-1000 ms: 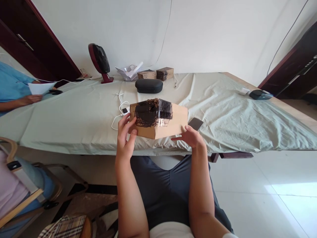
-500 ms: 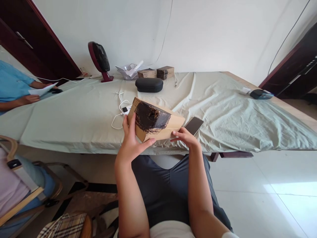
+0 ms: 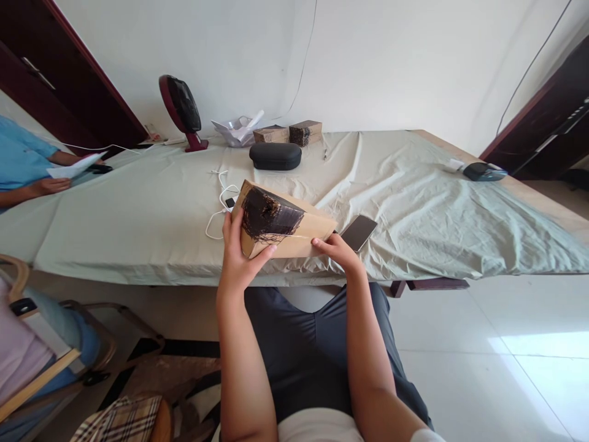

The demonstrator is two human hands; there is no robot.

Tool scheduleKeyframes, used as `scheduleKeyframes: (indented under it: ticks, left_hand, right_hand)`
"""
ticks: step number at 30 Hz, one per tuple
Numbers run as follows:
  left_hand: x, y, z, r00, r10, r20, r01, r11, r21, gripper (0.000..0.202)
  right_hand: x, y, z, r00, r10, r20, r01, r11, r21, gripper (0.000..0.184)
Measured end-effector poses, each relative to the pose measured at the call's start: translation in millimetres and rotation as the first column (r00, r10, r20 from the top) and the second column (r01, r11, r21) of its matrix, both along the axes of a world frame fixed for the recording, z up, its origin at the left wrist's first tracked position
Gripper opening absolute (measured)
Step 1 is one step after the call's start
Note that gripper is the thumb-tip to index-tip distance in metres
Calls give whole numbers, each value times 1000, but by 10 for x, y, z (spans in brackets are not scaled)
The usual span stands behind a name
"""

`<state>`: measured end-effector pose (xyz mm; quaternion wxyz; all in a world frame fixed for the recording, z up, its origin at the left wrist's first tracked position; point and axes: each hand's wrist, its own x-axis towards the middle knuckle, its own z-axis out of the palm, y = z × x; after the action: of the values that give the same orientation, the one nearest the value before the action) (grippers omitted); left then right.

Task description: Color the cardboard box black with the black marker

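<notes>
A brown cardboard box (image 3: pixel 299 236) with a dark scribbled patch under clear tape is held over the table's near edge, tilted with its left end up. My left hand (image 3: pixel 237 261) wraps around the box's left end, thumb on the near side. My right hand (image 3: pixel 335 250) pinches the box's lower right edge with its fingertips. A dark phone (image 3: pixel 359 232) lies on the cloth just right of the box.
A pale green cloth covers the table (image 3: pixel 138 209). On it lie a white cable (image 3: pixel 218 212), a black case (image 3: pixel 275 155), a small fan (image 3: pixel 181 110), two small boxes (image 3: pixel 288 132) and a dark device (image 3: pixel 484 172). Another person's hand (image 3: pixel 43 184) holds paper at left.
The box has been turned and tipped in my hands, its left end rising and the dark patch swinging toward the left. My left hand shifted to wrap that end.
</notes>
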<state>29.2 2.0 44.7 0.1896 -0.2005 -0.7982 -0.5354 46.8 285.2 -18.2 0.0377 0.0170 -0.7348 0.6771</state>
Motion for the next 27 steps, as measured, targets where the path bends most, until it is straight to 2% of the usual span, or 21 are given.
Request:
scheduleKeyframes:
  ticks: [3,5,8,10,14,17,20,23,25,27]
  left_hand:
    - [-70,84,-51,985,131,-113,-119,987,108,82]
    - [-109,171,-68,959,218,-184,-179,962,205,76]
    - [-121,324,-56,926,300,-228,-220,922,319,88]
    - [-102,419,-38,900,371,-230,-281,895,346,99]
    - [-73,550,-33,824,505,-259,-400,840,366,112]
    - [-89,583,-56,815,517,-261,-405,831,382,115]
    - [-126,552,-86,844,490,-219,-357,818,452,99]
    - [-175,468,-124,847,489,-208,-329,790,518,78]
    - [-211,399,-154,847,485,-217,-321,792,520,66]
    - [-244,338,-180,862,457,-221,-294,804,517,59]
  right_hand:
    - [-36,-102,-33,999,48,19,-49,998,40,64]
    - [-59,-202,-45,996,87,29,-88,996,21,65]
    - [-84,-357,-40,966,234,107,-234,972,-19,62]
    - [-100,-438,-36,926,331,180,-334,943,-13,59]
    - [-128,-521,-59,892,368,262,-382,924,4,61]
    - [-138,-534,-79,914,311,261,-334,941,50,59]
    - [-126,-516,-62,947,235,221,-259,962,90,61]
    - [-94,-469,-2,936,304,178,-299,953,-53,75]
    - [-71,-431,42,913,366,181,-335,924,-182,87]
    - [-56,-400,74,890,402,215,-351,905,-240,98]
